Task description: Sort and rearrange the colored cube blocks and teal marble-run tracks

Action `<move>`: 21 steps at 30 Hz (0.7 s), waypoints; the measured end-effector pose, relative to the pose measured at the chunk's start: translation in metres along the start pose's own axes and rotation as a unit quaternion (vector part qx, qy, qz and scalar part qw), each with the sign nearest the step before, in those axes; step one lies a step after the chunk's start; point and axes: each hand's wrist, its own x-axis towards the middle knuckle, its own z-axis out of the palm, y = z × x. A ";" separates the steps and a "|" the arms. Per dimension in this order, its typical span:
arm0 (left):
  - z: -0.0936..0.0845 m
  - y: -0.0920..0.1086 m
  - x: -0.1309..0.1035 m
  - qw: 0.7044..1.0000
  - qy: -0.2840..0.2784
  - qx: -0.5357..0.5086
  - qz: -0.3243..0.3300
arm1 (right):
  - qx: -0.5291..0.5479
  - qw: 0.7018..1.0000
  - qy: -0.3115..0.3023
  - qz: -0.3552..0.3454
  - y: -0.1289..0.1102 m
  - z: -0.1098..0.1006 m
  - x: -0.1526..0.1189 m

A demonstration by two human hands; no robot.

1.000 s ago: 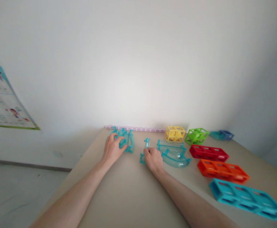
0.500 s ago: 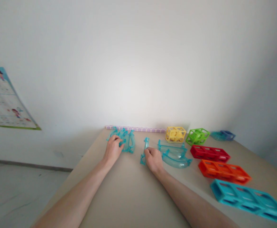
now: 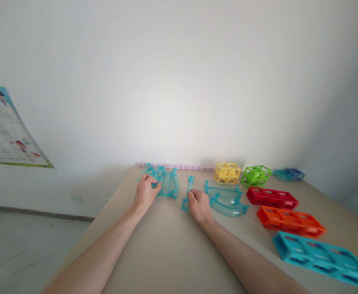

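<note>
At the right hand (image 3: 200, 204), one translucent teal piece (image 3: 190, 184), partly hidden

Teal piece (image 3: 190, 182) partly behind right hand (image 3: 200, 205)

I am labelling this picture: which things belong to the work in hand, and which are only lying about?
Apparently in the work:
left teal pieces, at left hand
narrow teal piece, at right hand
right-side teal pieces

Lying about:
yellow cube
green cube
red block
orange block
cyan block
purple strip
</note>
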 end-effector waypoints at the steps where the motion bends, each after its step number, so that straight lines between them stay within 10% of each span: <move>1: 0.000 0.000 0.000 1.000 -0.002 -0.002 0.000 | 0.001 1.000 0.001 -0.005 -0.001 -0.001 0.000; 12: -0.002 0.002 0.000 0.997 -0.018 -0.070 -0.016 | 0.131 0.945 -0.077 -0.289 -0.027 -0.005 -0.020; 21: -0.006 0.004 -0.001 0.991 -0.024 -0.122 -0.053 | 0.182 0.934 -0.268 -0.147 -0.035 0.025 -0.012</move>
